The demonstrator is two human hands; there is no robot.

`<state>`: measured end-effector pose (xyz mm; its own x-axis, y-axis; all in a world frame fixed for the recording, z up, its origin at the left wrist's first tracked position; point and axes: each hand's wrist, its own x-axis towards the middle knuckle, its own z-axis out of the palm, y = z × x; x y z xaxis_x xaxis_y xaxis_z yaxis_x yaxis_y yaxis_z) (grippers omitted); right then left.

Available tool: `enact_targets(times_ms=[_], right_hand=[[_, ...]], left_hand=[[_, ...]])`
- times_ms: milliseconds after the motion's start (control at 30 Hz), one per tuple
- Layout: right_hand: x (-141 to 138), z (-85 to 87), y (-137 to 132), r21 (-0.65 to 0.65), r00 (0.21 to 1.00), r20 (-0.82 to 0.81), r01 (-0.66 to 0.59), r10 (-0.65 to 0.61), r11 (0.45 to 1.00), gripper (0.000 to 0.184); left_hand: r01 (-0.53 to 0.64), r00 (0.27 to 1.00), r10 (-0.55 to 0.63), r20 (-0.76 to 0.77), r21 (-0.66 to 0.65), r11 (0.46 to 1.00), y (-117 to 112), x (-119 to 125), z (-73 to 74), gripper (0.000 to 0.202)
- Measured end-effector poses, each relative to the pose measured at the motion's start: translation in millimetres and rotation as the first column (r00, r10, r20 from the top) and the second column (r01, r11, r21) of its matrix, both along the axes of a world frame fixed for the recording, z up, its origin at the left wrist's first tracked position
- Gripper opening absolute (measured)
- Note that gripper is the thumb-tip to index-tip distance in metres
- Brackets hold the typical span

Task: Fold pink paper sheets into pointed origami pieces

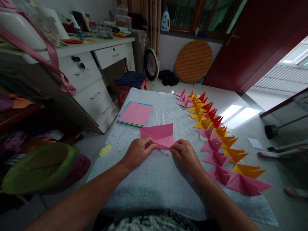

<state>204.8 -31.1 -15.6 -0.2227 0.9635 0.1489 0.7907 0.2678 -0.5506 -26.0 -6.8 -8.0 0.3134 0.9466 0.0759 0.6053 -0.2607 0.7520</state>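
A pink sheet of paper (159, 134), partly folded, lies on the grey-white table cover (154, 179) in front of me. My left hand (137, 151) pinches the sheet's near left edge with fingers closed. My right hand (184, 154) pinches its near right corner, fingers closed too. The two hands sit close together at the paper's near fold.
A stack of square coloured paper (136, 114) with pink on top lies at the far left of the table. Several folded pink, yellow, orange and red pieces (218, 144) run in a row down the right side. A white desk with drawers (96, 83) stands left; a red stool (130, 84) stands behind the table.
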Motion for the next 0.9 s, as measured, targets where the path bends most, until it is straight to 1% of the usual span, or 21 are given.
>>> enact_targets(times_ms=[133, 233, 300, 400, 500, 600, 767, 900], right_hand=[[1, -3.7, -2, -0.065, 0.994, -0.066, 0.087, -0.091, 0.994, 0.012], [0, -6.4, 0, -0.070, 0.988, -0.076, 0.131, -0.136, 0.989, 0.012], [1, -7.8, 2, -0.063, 0.984, -0.065, 0.159, -0.163, 0.985, 0.013], [2, -9.5, 3, -0.055, 0.981, -0.043, 0.186, -0.188, 0.981, 0.014], [2, -11.1, 4, -0.043, 0.981, -0.031, 0.189, -0.190, 0.981, 0.014], [2, -12.7, 3, -0.017, 0.982, -0.017, 0.186, -0.186, 0.982, 0.014], [1, -16.1, 3, 0.025, 0.983, 0.000, 0.183, -0.183, 0.983, 0.015], [0, -17.1, 3, 0.048, 0.981, -0.003, 0.195, -0.196, 0.980, 0.016]], left_hand=[[-0.046, 0.997, 0.048, 0.057, -0.034, 0.998, 6, 1, -3.3, 0.018], [-0.072, 0.996, 0.071, 0.050, 0.004, 0.997, 9, 3, -6.7, 0.016], [-0.089, 0.996, 0.089, 0.007, 0.063, 0.994, 12, 3, -8.4, 0.015], [-0.112, 0.987, 0.127, -0.101, 0.139, 0.984, 16, 4, -10.5, 0.018], [-0.109, 0.966, 0.143, -0.215, 0.161, 0.981, 20, 3, -13.1, 0.021], [-0.092, 0.945, 0.140, -0.296, 0.171, 0.981, 22, 3, -16.6, 0.021], [-0.094, 0.918, 0.166, -0.361, 0.210, 0.973, 25, 3, -20.4, 0.016], [-0.115, 0.902, 0.192, -0.387, 0.213, 0.970, 26, 4, -18.4, 0.015]])
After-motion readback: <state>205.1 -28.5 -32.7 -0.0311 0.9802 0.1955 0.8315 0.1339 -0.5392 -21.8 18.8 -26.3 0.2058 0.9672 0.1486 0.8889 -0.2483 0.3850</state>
